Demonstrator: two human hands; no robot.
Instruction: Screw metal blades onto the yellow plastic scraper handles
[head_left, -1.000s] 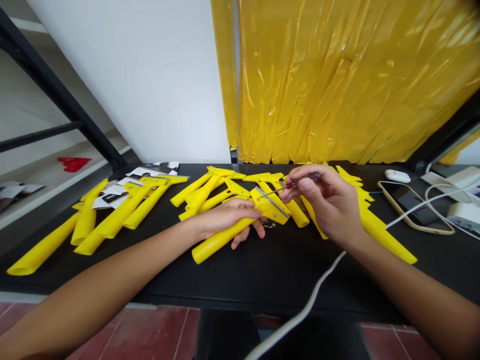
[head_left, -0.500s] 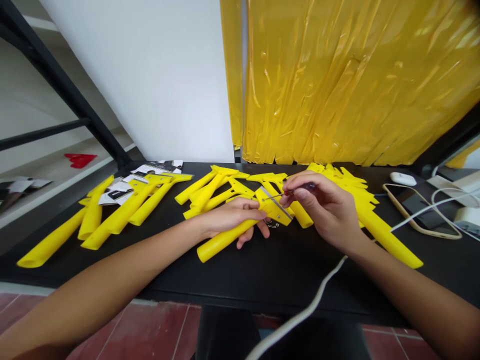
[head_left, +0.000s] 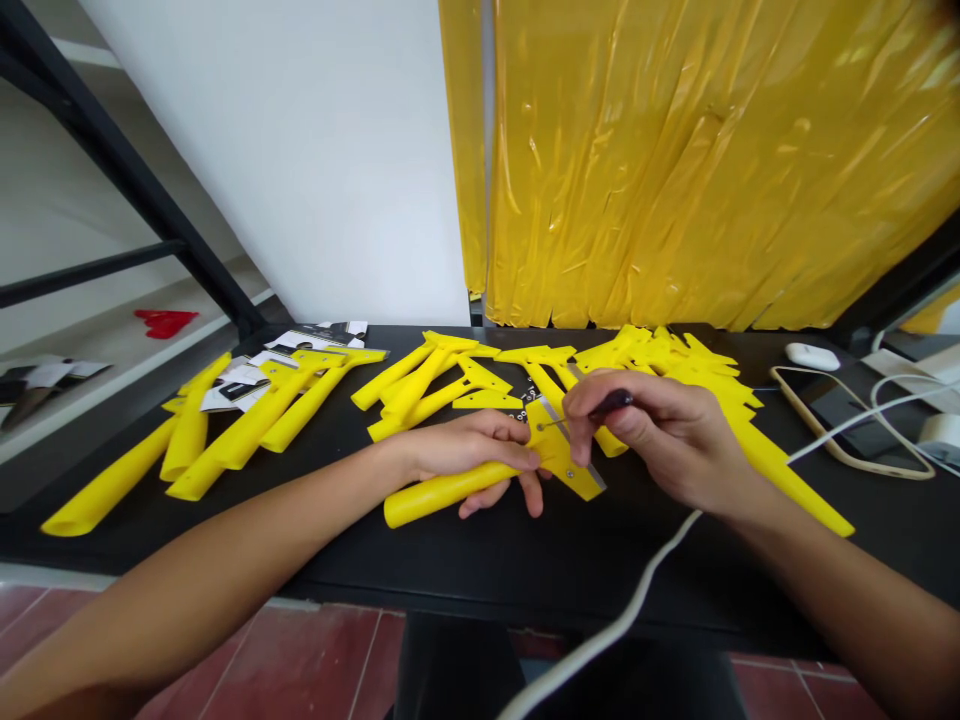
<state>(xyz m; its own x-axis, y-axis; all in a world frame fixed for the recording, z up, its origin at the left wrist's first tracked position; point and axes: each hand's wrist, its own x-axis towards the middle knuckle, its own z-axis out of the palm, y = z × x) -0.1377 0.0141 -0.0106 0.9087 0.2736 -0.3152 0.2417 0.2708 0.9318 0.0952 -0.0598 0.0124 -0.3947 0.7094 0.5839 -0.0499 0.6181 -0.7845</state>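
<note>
My left hand is wrapped around a yellow scraper near its head, with the handle pointing left. A thin metal blade lies along the head's right edge, and two small screws show on its face. My right hand pinches a small screwdriver with a dark handle. Its shaft reaches left to the upper screw of the scraper head; whether the tip sits in the slot is too small to tell. Small loose screws lie on the table just behind my left hand.
Yellow scrapers with blades lie on printed cards at the left. More yellow scraper parts lie behind my hands and in a pile at the right. A phone, white earbud case and white cable are on the right.
The scraper head has shifted slightly right and toward me and turned a little. My right hand has moved slightly right and down with the screwdriver, still at the upper screw.
</note>
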